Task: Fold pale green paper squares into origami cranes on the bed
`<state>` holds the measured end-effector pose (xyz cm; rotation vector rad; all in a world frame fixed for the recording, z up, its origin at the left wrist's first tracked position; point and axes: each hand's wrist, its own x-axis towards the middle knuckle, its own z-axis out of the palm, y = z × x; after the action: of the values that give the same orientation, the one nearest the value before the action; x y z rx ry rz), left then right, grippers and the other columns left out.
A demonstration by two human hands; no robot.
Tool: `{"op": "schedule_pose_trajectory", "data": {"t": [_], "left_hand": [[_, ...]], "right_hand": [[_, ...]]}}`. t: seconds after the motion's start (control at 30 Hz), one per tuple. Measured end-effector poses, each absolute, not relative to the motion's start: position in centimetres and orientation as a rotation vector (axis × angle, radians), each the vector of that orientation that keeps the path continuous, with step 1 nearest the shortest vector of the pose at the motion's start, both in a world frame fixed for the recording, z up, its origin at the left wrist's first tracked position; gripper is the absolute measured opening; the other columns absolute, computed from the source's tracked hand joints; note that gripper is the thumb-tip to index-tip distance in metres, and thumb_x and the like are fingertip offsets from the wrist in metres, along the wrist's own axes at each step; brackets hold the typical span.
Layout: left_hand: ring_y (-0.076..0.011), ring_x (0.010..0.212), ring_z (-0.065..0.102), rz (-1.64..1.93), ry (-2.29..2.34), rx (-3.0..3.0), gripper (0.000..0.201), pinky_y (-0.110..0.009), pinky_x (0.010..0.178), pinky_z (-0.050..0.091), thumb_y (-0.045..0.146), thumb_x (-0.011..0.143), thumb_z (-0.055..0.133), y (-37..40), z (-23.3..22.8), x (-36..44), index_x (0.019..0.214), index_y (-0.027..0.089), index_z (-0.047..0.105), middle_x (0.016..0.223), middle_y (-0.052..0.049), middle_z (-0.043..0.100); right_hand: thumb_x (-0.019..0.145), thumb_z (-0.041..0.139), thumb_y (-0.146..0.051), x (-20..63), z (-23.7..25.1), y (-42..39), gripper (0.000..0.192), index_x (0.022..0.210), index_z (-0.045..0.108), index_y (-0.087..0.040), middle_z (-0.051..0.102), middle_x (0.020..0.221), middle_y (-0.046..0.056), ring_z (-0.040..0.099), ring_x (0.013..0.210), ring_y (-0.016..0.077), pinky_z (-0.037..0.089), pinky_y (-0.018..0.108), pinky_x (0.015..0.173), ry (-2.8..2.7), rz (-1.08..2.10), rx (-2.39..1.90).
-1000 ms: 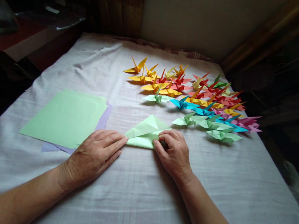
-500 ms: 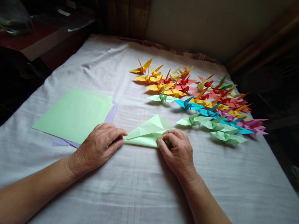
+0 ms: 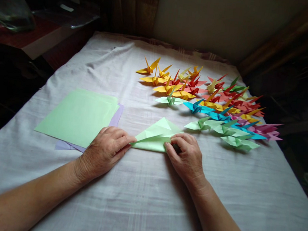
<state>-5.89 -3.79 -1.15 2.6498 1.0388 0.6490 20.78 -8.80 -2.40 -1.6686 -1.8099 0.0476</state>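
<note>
A half-folded light green paper point(image 3: 156, 136) lies on the white cloth point(image 3: 139, 198) in front of me. My left hand point(image 3: 104, 150) rests flat on the cloth with its fingertips pressing the paper's left point. My right hand point(image 3: 186, 157) pinches the paper's right corner between thumb and fingers, covering that corner. A stack of green sheets point(image 3: 80, 117) over a lilac sheet point(image 3: 116, 117) lies just left of my left hand.
Several folded paper cranes point(image 3: 213, 101) in yellow, red, blue, green and pink spread across the cloth's far right. A dark side table point(image 3: 32, 38) with a glassy object point(image 3: 5, 8) stands at the upper left. A pale wall runs behind.
The view has drifted, so everything sits slightly further right and higher. Both hands stay on the green paper, with the right fingers shifting a little along its corner.
</note>
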Motion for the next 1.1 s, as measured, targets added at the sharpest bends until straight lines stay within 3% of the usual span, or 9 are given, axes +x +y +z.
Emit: {"op": "schedule_pose_trajectory", "data": {"t": [0.23,0.43,0.7,0.93,1.1], "left_hand": [[-0.0258,0.123,0.059,0.632,0.903,2.723,0.034,-0.046,0.103,0.042,0.025,0.103,0.043,-3.8,-1.5,-6.1,0.129,0.029,0.064,0.129,-0.003,0.07],[-0.0275,0.126,0.058,0.494,0.884,2.796,0.04,-0.051,0.108,0.037,0.019,0.101,0.041,-3.6,-1.7,-6.2,0.132,0.031,0.063,0.13,-0.002,0.069],[-0.0307,0.125,0.059,0.499,0.867,2.853,0.036,-0.055,0.113,0.028,0.025,0.097,0.048,-4.2,-0.8,-5.7,0.129,0.025,0.065,0.133,-0.003,0.067],[-0.0273,0.135,0.052,0.448,0.843,2.865,0.04,-0.048,0.121,0.023,0.035,0.102,0.043,-4.8,-0.7,-5.3,0.132,0.017,0.062,0.141,-0.008,0.061],[-0.0273,0.136,0.05,0.382,0.832,2.9,0.043,-0.051,0.12,0.023,0.037,0.103,0.04,-4.8,-0.9,-5.3,0.14,0.021,0.055,0.145,-0.008,0.058]], "right_hand": [[0.088,0.062,-0.028,20.6,-2.3,-8.8,0.017,0.071,0.062,-0.024,0.068,0.087,0.005,0.06,0.087,0.0224,0.048,0.038,0.084,-1.806,0.04,-1.684],[0.087,0.064,-0.027,20.6,-2.4,-8.8,0.016,0.071,0.062,-0.024,0.068,0.09,0.006,0.059,0.09,0.0231,0.047,0.039,0.088,-1.792,0.065,-1.7],[0.086,0.065,-0.026,20.5,-2.4,-8.7,0.013,0.074,0.061,-0.023,0.068,0.091,0.006,0.058,0.092,0.0234,0.046,0.039,0.088,-1.77,0.086,-1.722],[0.085,0.065,-0.026,20.5,-2.5,-8.7,0.014,0.073,0.059,-0.023,0.067,0.093,0.006,0.058,0.093,0.0236,0.045,0.039,0.089,-1.774,0.071,-1.734],[0.086,0.064,-0.026,20.4,-2.5,-8.7,0.013,0.074,0.059,-0.023,0.067,0.093,0.006,0.057,0.093,0.0238,0.045,0.039,0.089,-1.773,0.06,-1.744]]}}
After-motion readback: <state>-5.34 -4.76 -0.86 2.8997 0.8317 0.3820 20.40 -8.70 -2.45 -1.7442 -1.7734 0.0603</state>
